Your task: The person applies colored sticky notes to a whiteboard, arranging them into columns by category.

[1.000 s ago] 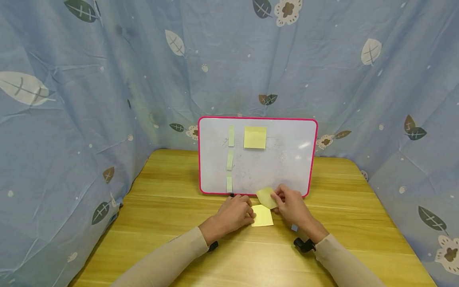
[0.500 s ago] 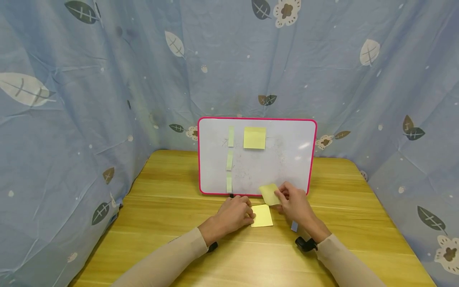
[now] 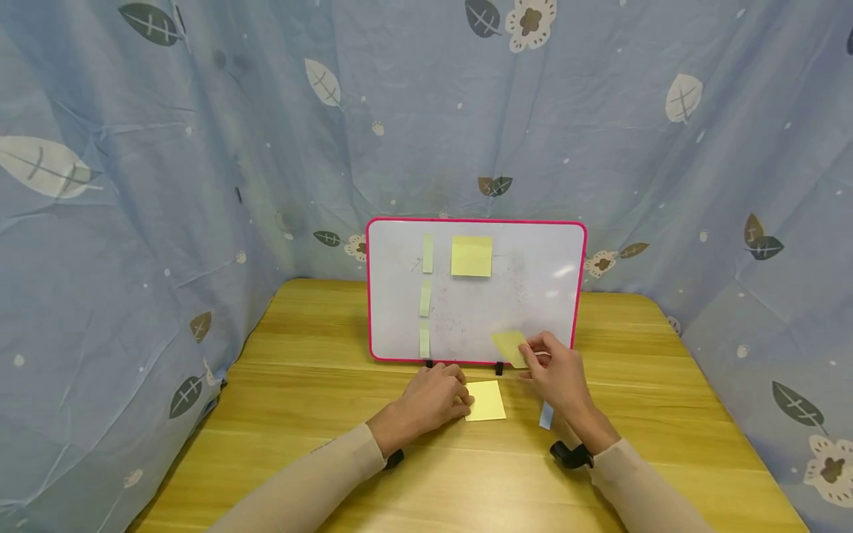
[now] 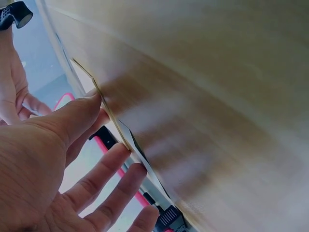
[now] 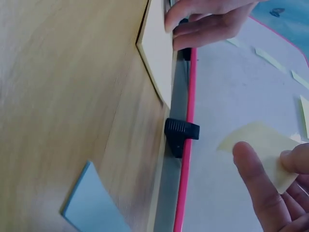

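Note:
A yellow sticky-note pad [image 3: 486, 400] lies on the wooden table. My left hand [image 3: 433, 397] holds it by its left side; in the left wrist view the thumb and fingers of that hand [image 4: 67, 164] touch the pad's edge [image 4: 112, 118]. Raised off the pad, in front of the whiteboard's lower edge, is a single yellow note [image 3: 509, 349]. My right hand [image 3: 558, 376] pinches this note by its right side. In the right wrist view, thumb and finger of the hand [image 5: 273, 193] grip the slightly curved note [image 5: 256, 137].
A pink-framed whiteboard [image 3: 533, 296] stands behind the hands, with black feet [image 3: 500, 368]. On it are a yellow note [image 3: 472, 257] and green strips [image 3: 428, 254]. A blue pad [image 3: 546, 416] lies beside my right wrist. A patterned blue curtain [image 3: 426, 148] surrounds the table.
My right hand has moved up and to the right with the note, away from the pad. More of the blue pad and a black foot now show. My left hand has stayed in place.

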Tool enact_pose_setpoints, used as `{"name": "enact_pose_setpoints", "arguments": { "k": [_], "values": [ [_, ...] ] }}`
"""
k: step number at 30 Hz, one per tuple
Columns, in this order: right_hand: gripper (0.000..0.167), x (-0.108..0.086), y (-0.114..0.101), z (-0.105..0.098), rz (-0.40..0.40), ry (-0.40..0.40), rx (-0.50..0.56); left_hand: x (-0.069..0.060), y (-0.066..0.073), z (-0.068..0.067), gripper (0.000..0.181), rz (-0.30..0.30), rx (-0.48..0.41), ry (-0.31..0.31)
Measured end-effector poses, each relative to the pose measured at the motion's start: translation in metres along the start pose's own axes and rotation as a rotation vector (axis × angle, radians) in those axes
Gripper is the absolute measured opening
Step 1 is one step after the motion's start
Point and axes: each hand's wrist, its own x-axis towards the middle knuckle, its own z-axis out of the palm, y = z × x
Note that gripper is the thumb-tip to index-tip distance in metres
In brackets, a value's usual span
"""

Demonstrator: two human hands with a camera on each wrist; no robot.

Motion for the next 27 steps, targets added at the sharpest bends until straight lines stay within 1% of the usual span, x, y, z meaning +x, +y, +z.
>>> {"name": "enact_pose_setpoints", "arguments": {
  "k": [7, 9, 11, 16, 19, 23, 27],
  "values": [
    [0.006, 0.0, -0.006, 0.003, -0.084, 0.088, -0.077, -0.001, 0.001, -0.001, 0.012, 0.017, 0.006, 0.006],
    [0.007, 0.002, -0.009, 0.003, -0.106, 0.109, -0.074, -0.001, 0.001, -0.002, 0.012, 0.018, 0.005, 0.006],
    [0.008, 0.004, -0.012, 0.004, -0.133, 0.127, -0.058, -0.001, 0.001, -0.003, 0.012, 0.015, 0.005, 0.004],
    [0.01, 0.007, -0.018, 0.007, -0.193, 0.148, 0.041, 0.001, 0.0, -0.005, 0.013, 0.015, 0.012, -0.009],
    [0.013, 0.009, -0.022, 0.01, -0.21, 0.148, 0.094, 0.003, -0.001, -0.004, 0.014, 0.019, 0.021, -0.013],
    [0.016, 0.011, -0.028, 0.013, -0.219, 0.137, 0.104, 0.004, -0.004, -0.004, 0.016, 0.035, 0.038, -0.002],
    [0.02, 0.012, -0.031, 0.015, -0.246, 0.134, 0.079, 0.004, -0.007, -0.009, 0.017, 0.068, 0.033, 0.045]
  ]
}}
